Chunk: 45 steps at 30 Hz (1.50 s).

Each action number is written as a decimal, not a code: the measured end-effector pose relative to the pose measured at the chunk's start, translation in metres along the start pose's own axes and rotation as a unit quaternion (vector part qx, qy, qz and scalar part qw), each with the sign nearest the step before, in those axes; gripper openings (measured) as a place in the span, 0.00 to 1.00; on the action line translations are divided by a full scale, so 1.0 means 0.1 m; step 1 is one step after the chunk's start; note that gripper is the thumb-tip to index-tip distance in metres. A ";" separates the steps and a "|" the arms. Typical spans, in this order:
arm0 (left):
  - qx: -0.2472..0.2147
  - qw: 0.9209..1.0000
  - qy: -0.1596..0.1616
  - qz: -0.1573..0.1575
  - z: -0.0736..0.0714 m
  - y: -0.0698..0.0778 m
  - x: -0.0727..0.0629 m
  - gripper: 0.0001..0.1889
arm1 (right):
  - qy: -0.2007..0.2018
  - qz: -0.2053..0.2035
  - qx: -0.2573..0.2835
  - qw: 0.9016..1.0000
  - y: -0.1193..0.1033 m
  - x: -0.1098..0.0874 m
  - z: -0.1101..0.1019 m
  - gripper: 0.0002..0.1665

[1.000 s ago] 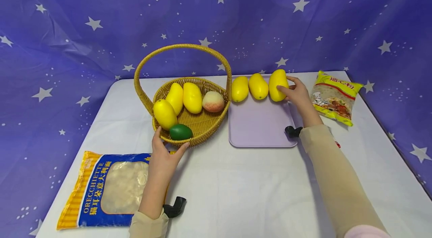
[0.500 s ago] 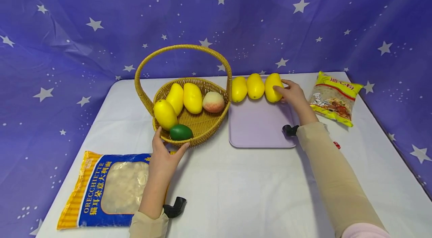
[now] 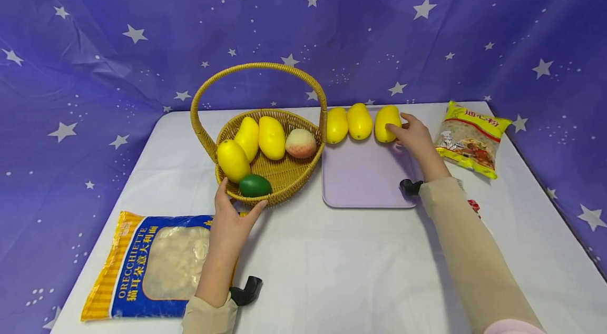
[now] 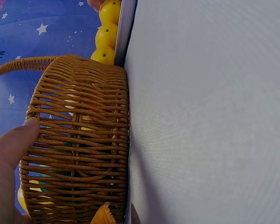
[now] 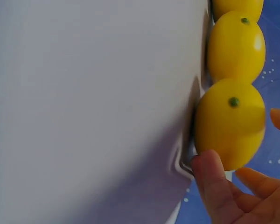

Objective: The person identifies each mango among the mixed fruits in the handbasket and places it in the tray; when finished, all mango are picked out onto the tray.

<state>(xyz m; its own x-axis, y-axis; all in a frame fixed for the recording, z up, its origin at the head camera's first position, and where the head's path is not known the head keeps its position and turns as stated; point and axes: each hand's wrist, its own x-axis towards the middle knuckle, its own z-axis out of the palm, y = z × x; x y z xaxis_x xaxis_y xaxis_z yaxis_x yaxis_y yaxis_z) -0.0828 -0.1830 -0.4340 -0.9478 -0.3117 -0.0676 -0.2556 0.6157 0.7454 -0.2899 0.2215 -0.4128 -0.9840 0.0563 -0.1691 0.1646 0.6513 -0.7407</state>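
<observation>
My left hand grips the near left end of a wicker basket, thumb against its rim. Inside lie three yellow mangoes, a peach and a green, avocado-like fruit. On the right, a lilac tray bears three more mangoes in a row along its far edge. My right hand is at the rightmost mango, its thumb overlapping the fruit's near side. In the right wrist view the fingers are spread, one fingertip right at the mango and another finger apart from it.
A blue and orange bag of orecchiette lies front left, partly under my left forearm in view. A yellow pasta bag sits at the far right. A small red-marked item shows beside my right sleeve. A starry purple cloth hangs behind.
The right hand brought the rightmost mango down and left against the row, then shifted slightly back right. A small gap now shows beside that mango. The left hand stayed at the basket.
</observation>
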 end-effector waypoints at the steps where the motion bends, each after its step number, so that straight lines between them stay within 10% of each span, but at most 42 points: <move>1: 0.000 1.000 0.000 0.000 0.00 0.00 0.00 0.61 | 0.001 -0.002 -0.005 1.000 0.01 -0.02 -0.02 0.50; 12: -0.002 1.000 0.000 0.002 0.00 0.00 0.00 0.61 | 0.040 -0.054 -0.020 0.998 0.00 -0.31 -0.21 0.49; 21: -0.003 1.000 -0.002 0.000 0.00 -0.01 0.00 0.61 | 0.096 -0.158 0.032 0.982 -0.43 -0.73 -0.13 0.36; 32: -0.002 1.000 -0.001 0.008 0.01 -0.01 0.01 0.60 | -0.126 -0.320 0.091 0.934 -0.87 -1.03 0.39 0.25; 40: 0.000 1.000 -0.002 0.005 0.00 0.00 0.01 0.60 | -0.173 -0.368 0.115 0.906 -1.16 -1.05 0.87 0.22; 45: 0.001 1.000 0.001 0.005 -0.01 0.00 0.00 0.60 | -0.180 -0.371 0.104 0.905 -1.43 -1.07 1.16 0.29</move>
<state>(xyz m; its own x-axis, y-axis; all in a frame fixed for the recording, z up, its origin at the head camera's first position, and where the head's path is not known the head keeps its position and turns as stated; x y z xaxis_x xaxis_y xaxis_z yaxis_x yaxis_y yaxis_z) -0.0830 -0.1834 -0.4331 -0.9499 -0.3071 -0.0584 -0.2465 0.6209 0.7441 -0.1999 0.0342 -0.3644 -0.7491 -0.6125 0.2523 -0.4868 0.2506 -0.8368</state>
